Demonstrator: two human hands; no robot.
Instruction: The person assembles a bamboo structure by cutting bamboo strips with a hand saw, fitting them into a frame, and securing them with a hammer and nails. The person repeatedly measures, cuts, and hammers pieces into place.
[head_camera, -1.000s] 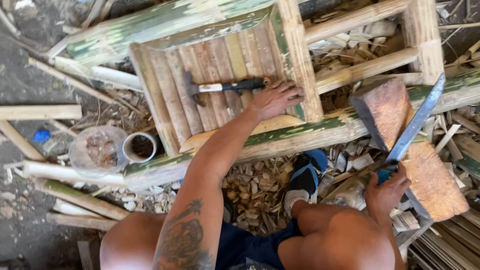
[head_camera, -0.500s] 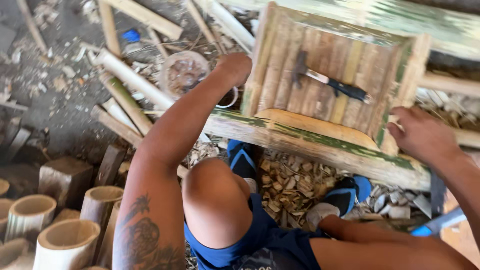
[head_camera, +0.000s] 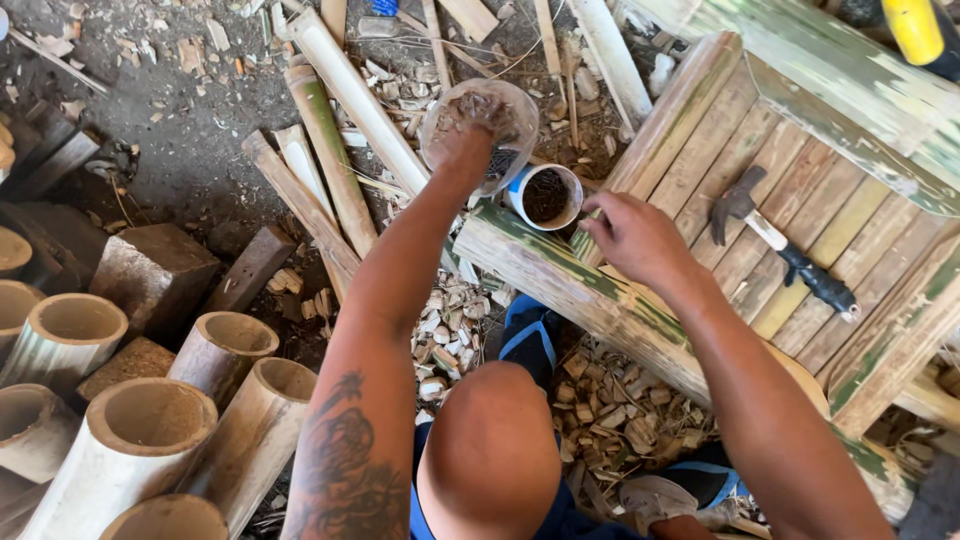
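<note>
Clear plastic bowl (head_camera: 480, 125) of nails on ground among wood chips, just beyond bamboo frame (head_camera: 600, 290). Left hand (head_camera: 468, 140) reaches into bowl, fingers bunched down in nails; whether pinching any, cannot tell. Small white cup (head_camera: 545, 195) of dark nails just right of bowl, touching frame beam. Right hand (head_camera: 635, 238) rests on beam, fingers loosely curled, holding nothing visible. Hammer (head_camera: 785, 245) lies on slats beyond. Cut bamboo tubes (head_camera: 140, 430) stacked at left.
</note>
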